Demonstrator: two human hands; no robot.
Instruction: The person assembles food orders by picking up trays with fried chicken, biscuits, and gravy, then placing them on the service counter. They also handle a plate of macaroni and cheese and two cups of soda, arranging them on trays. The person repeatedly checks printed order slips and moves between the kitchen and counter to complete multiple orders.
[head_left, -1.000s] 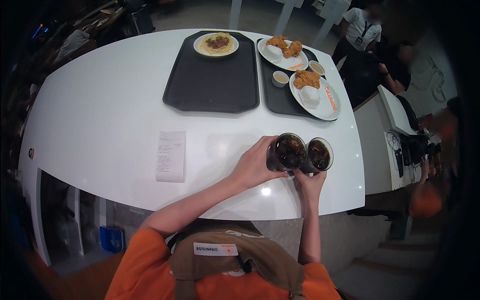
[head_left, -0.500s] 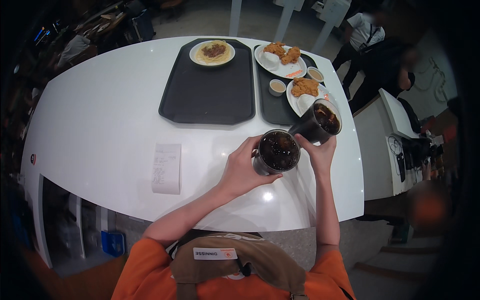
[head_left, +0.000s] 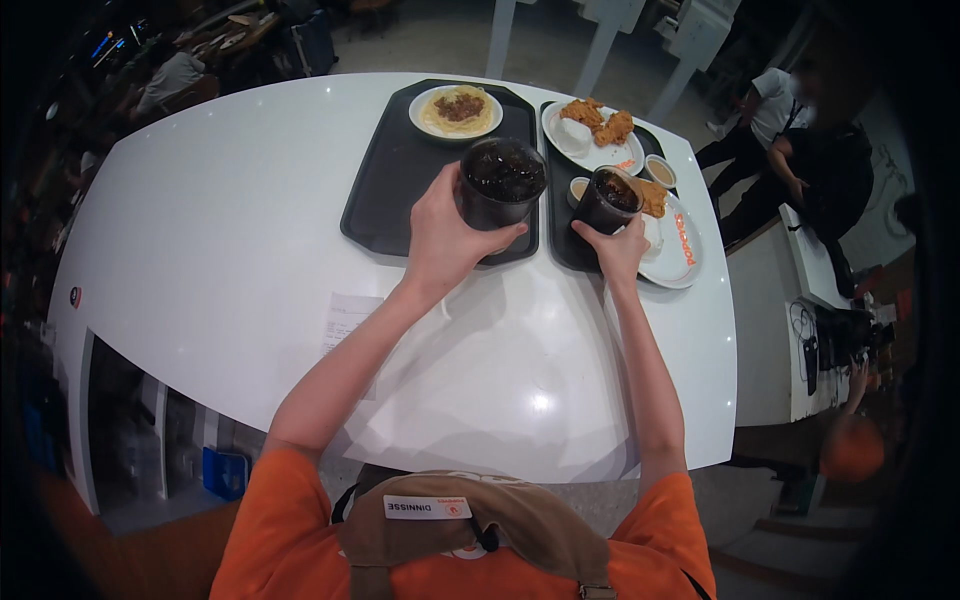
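My left hand [head_left: 445, 235] is wrapped round a clear glass of dark iced cola [head_left: 502, 185], over the right part of the left dark tray [head_left: 390, 195]. On that tray's far end sits a white bowl of spaghetti with meat sauce [head_left: 459, 108]. A second cola glass [head_left: 607, 200] is in my right hand [head_left: 620, 248], above the right dark tray [head_left: 568, 235]. Beside it lies a plate [head_left: 678, 250] with fried chicken and rice, partly hidden. Whether either glass touches its tray, I cannot tell.
Another plate of fried chicken and rice [head_left: 590, 140] stands at the far right, with small sauce cups [head_left: 660, 171] near it. A paper receipt [head_left: 350, 312] lies on the white table [head_left: 220, 220], partly under my left forearm. Two people stand beyond the right edge.
Both hands have moved away from me with the glasses, the left one onto the left tray's area. The glasses are farther apart. The nearer chicken plate has shifted right and toward me.
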